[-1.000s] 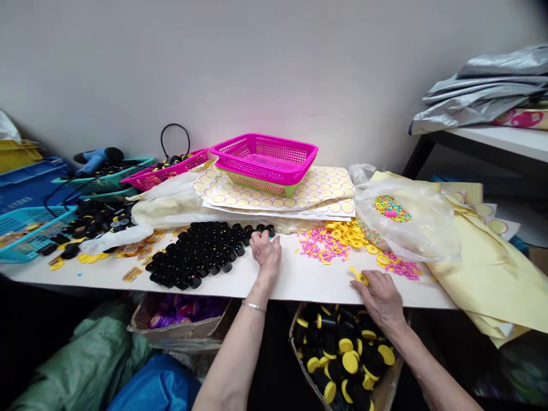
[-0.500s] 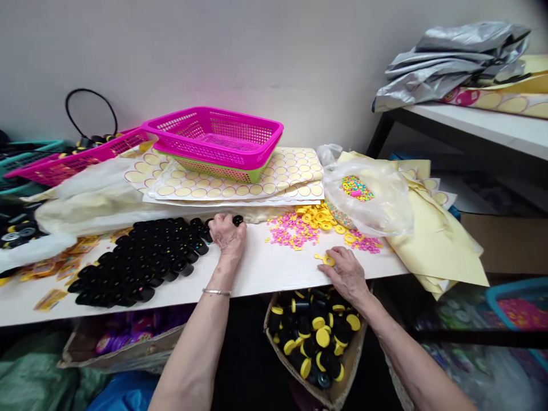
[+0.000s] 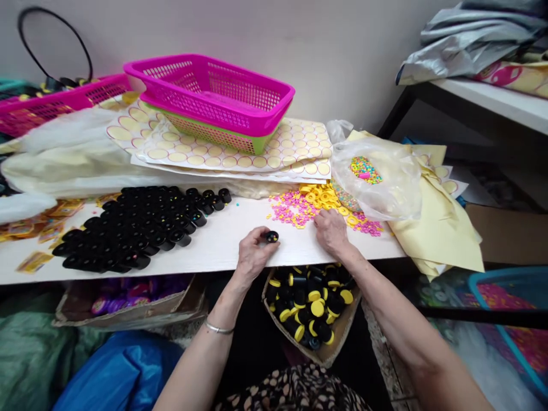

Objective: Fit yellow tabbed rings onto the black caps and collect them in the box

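Observation:
My left hand (image 3: 253, 254) is closed on a small black cup (image 3: 272, 236) with coloured specks inside, held just above the white table (image 3: 222, 245) near its front edge. A large cluster of the same black cups (image 3: 141, 225) stands to the left. My right hand (image 3: 330, 231) rests palm down, fingers curled, at the edge of a heap of pink beads (image 3: 291, 210) and yellow rings (image 3: 323, 197). What its fingers hold is hidden.
Stacked pink and green baskets (image 3: 214, 97) sit on sticker sheets (image 3: 295, 151) at the back. A plastic bag of coloured beads (image 3: 372, 177) lies right. Below the table edge a cardboard box of black cups with yellow lids (image 3: 310, 311) stands. A shelf (image 3: 488, 97) rises right.
My left hand has taken one black cup from the cluster and drawn it right and towards me. My right hand moved up to the bead heap. The view tilted down.

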A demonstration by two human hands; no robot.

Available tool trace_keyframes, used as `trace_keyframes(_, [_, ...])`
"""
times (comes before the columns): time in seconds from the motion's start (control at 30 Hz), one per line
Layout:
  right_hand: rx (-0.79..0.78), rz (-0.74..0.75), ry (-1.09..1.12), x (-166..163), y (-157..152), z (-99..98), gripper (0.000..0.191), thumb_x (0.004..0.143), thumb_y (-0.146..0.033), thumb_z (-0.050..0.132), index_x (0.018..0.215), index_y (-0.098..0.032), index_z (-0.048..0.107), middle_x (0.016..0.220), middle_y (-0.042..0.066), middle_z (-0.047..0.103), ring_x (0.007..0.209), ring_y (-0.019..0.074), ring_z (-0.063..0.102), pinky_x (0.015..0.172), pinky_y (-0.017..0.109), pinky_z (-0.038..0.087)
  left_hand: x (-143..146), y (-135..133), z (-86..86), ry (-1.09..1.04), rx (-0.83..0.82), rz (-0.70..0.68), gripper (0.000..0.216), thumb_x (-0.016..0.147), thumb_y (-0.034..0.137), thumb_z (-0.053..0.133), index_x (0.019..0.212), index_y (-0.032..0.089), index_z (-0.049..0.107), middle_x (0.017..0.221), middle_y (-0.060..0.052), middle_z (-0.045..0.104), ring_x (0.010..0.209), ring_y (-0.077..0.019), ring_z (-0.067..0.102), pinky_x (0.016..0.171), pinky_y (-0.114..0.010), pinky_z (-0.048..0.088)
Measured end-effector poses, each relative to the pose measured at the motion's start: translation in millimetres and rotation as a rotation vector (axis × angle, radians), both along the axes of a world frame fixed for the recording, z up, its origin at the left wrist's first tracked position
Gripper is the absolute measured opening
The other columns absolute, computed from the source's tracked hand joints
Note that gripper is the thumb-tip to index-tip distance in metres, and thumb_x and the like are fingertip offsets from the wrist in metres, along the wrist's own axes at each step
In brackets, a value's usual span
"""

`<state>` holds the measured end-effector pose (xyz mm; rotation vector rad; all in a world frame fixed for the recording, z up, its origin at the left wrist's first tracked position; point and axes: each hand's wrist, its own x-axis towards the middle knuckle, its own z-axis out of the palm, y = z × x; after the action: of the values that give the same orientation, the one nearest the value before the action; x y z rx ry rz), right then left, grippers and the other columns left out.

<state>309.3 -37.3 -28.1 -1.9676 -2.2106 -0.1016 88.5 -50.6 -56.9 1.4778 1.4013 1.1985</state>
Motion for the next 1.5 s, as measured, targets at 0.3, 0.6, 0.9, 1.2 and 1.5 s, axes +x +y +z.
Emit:
trace_keyframes(0.3, [-0.345, 0.128, 0.259, -42, -15, 14.4, 0.02, 0.078, -0.02, 0.048, 0.081, -0.018, 0.067, 0.084, 0.003, 0.066, 0.082, 0.0162, 0.054, 0.067, 0.024, 0.034, -2, 1, -10.3, -0.016, 0.056, -0.093, 0.039, 0.062, 0.028, 0.071, 0.098, 0.016, 0.061, 0.09, -0.005, 0.064, 0.084, -0.0161, 0.059, 0.08, -0.029, 0.047])
trace_keyframes(0.6, [-0.323, -0.172, 0.24, -46, -6, 15.5, 0.022, 0.076, -0.022, 0.047, 0.081, -0.019, 0.068, 0.086, 0.006, 0.069, 0.084, 0.0194, 0.06, 0.065, 0.026, 0.037, -2, -1, -8.9, -0.034, 0.135, -0.091, 0.043, 0.061, 0.025, 0.074, 0.101, 0.016, 0.062, 0.096, -0.006, 0.063, 0.086, -0.0165, 0.059, 0.08, -0.03, 0.047])
trace_keyframes(0.9, [-0.334, -0.26, 0.209, -46, 1, 22.1, 0.018, 0.073, -0.023, 0.051, 0.076, -0.019, 0.068, 0.084, 0.006, 0.068, 0.082, 0.0197, 0.059, 0.059, 0.025, 0.034, -6, -1, -4.2, 0.021, 0.191, -0.161, 0.033, 0.063, 0.022, 0.072, 0.094, 0.018, 0.064, 0.09, -0.004, 0.062, 0.083, -0.0164, 0.057, 0.073, -0.028, 0.045])
trace_keyframes(1.2, [-0.246, -0.117, 0.134, -41, -8, 10.4, 0.02, 0.077, -0.017, 0.045, 0.077, -0.016, 0.066, 0.081, 0.009, 0.065, 0.076, 0.0191, 0.058, 0.058, 0.026, 0.033, -4, -2, -6.9, 0.088, 0.184, -0.1, 0.04, 0.057, 0.021, 0.076, 0.095, 0.016, 0.063, 0.092, -0.005, 0.062, 0.087, -0.0181, 0.057, 0.08, -0.031, 0.045])
trace_keyframes(1.5, [0.077, 0.499, 0.327, -75, -9, 20.3, 0.02, 0.084, -0.019, 0.046, 0.072, -0.019, 0.062, 0.074, 0.004, 0.057, 0.075, 0.0173, 0.046, 0.066, 0.028, 0.035, -1, -12, 4.9, 0.334, 0.183, -0.091, 0.021, 0.068, 0.023, 0.065, 0.088, 0.023, 0.062, 0.085, 0.001, 0.063, 0.085, -0.0163, 0.053, 0.077, -0.028, 0.042])
